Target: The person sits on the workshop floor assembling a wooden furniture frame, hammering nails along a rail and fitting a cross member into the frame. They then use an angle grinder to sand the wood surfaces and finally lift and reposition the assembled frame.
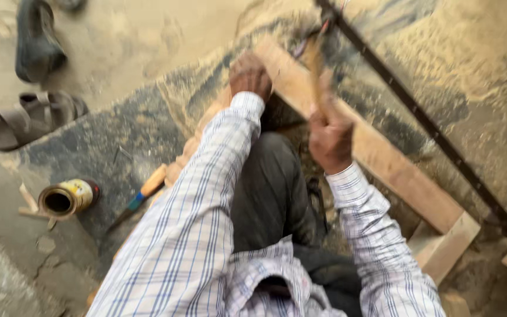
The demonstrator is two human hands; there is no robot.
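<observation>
While my left hand [250, 75] presses fingers-down on the wooden plank [377, 154] running eleven to five, my right hand [330, 140] grips what looks like a hammer handle [318, 82] just above it.

A long pale wooden plank [377, 152] is lying flat on the sawdust-covered floor [476, 64], running diagonally from the upper middle down toward the lower right, where a short crosspiece [447, 246] is meeting its end at a right angle. A hammer [315, 70] with a wooden handle is standing raised over the plank's upper end, blurred, its head too smeared to make out.
</observation>
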